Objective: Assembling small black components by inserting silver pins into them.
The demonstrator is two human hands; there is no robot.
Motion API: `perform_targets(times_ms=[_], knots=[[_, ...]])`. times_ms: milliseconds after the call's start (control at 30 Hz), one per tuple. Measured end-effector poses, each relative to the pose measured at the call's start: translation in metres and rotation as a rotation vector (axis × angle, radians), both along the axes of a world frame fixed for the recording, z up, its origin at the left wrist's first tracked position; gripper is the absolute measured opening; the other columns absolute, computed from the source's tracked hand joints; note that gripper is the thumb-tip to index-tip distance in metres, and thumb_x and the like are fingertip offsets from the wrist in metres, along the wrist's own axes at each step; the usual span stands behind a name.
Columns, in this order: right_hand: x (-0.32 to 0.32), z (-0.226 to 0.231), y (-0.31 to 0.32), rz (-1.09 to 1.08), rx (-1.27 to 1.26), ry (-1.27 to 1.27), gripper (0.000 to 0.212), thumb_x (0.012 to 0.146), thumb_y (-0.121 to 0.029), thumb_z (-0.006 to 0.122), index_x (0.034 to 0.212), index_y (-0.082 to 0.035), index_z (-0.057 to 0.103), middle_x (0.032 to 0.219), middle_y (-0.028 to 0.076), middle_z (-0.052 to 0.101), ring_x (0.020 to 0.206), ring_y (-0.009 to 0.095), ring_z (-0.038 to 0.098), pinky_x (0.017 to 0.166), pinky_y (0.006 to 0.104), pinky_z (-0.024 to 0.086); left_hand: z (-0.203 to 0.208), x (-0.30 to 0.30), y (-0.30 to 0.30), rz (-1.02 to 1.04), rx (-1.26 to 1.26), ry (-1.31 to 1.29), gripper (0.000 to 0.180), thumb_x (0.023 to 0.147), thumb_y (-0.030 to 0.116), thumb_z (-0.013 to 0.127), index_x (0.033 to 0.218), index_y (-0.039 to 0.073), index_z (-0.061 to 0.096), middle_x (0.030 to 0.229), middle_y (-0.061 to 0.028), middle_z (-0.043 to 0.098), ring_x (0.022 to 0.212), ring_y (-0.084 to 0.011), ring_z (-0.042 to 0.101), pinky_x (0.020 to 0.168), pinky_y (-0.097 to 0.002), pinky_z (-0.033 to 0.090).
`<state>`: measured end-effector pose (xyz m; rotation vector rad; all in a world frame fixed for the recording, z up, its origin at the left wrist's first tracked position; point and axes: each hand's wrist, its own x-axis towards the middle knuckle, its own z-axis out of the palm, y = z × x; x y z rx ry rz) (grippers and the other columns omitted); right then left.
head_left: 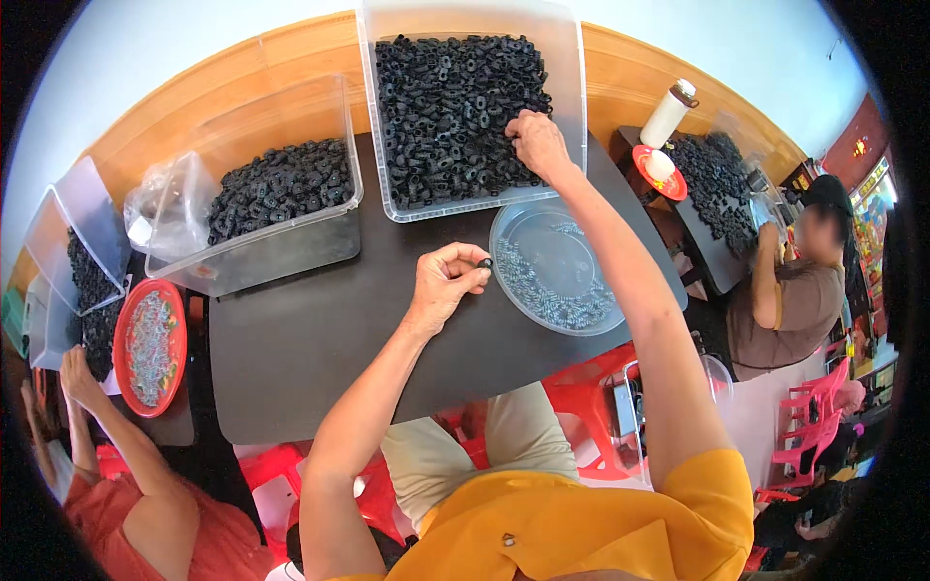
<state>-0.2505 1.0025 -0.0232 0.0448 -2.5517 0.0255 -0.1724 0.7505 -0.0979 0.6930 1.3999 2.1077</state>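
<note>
My left hand [449, 283] is closed above the dark table, pinching a small black plastic part [484, 262] between thumb and fingertips. Up in a tall clear plastic bin [399, 210], my right hand [539, 143] bends its fingers down onto a heap of small black ring-like plastic parts [455, 116]. What its fingertips hold, if anything, is hidden. Under my right forearm lies a round translucent tray [530, 210] with many small metal springs [542, 295] spread over it, right of my left hand.
Another clear bin [291, 257] of black parts stands left on my dark table [300, 358]. Co-workers sit at both sides: one by a red tray [123, 373] of springs, one by a table heaped with black parts [712, 184] and a white bottle [668, 114].
</note>
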Motion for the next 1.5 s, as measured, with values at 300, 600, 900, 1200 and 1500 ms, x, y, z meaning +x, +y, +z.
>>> perform_targets(times_ms=[300, 600, 900, 1200, 1500], knots=[[0.021, 0.015, -0.003, 0.157, -0.892, 0.042, 0.003, 0.07, -0.002, 0.059, 0.072, 0.001, 0.059, 0.073, 0.014, 0.063, 0.062, 0.02, 0.063, 0.062, 0.0284, 0.053, 0.0, -0.001, 0.0, -0.003, 0.004, 0.028, 0.016, 0.076, -0.003, 0.063, 0.092, 0.002, 0.061, 0.078, -0.001, 0.062, 0.064, -0.0054, 0.057, 0.055, -0.0195, 0.049], [0.078, 0.016, -0.008, 0.384, -1.661, 0.056, 0.004, 0.076, 0.0, 0.055, 0.079, 0.001, 0.054, 0.079, 0.015, 0.061, 0.069, 0.019, 0.062, 0.066, 0.0339, 0.056, 0.0, -0.002, -0.002, -0.012, -0.005, 0.048, 0.016, 0.077, -0.001, 0.063, 0.093, 0.002, 0.061, 0.077, -0.0028, 0.063, 0.067, -0.0079, 0.059, 0.057, -0.0203, 0.049], [0.131, 0.0, -0.019, 0.35, -1.744, 0.113, 0.004, 0.073, 0.003, 0.057, 0.076, 0.001, 0.056, 0.079, 0.016, 0.063, 0.071, 0.02, 0.064, 0.068, 0.0323, 0.056, 0.0, -0.001, 0.001, -0.032, 0.027, 0.067, 0.016, 0.077, 0.0, 0.063, 0.092, 0.002, 0.061, 0.078, -0.0026, 0.062, 0.065, -0.0076, 0.058, 0.057, -0.0205, 0.05], [0.149, -0.017, -0.06, 0.348, -1.681, -0.104, 0.013, 0.081, -0.005, 0.058, 0.093, -0.001, 0.063, 0.077, 0.004, 0.06, 0.069, 0.01, 0.058, 0.066, 0.0288, 0.054, -0.001, 0.0, -0.004, 0.005, -0.025, 0.066, 0.018, 0.077, 0.002, 0.064, 0.095, 0.002, 0.06, 0.077, -0.0034, 0.062, 0.067, -0.0091, 0.059, 0.06, -0.0215, 0.051], [0.161, -0.015, -0.1, 0.401, -1.44, -0.415, 0.009, 0.082, -0.005, 0.058, 0.088, 0.002, 0.058, 0.078, 0.002, 0.058, 0.067, 0.008, 0.058, 0.064, 0.024, 0.052, -0.003, -0.003, -0.005, -0.04, 0.076, -0.043, 0.018, 0.08, 0.002, 0.062, 0.098, 0.0, 0.061, 0.086, -0.0068, 0.064, 0.075, -0.0123, 0.062, 0.069, -0.0238, 0.053]])
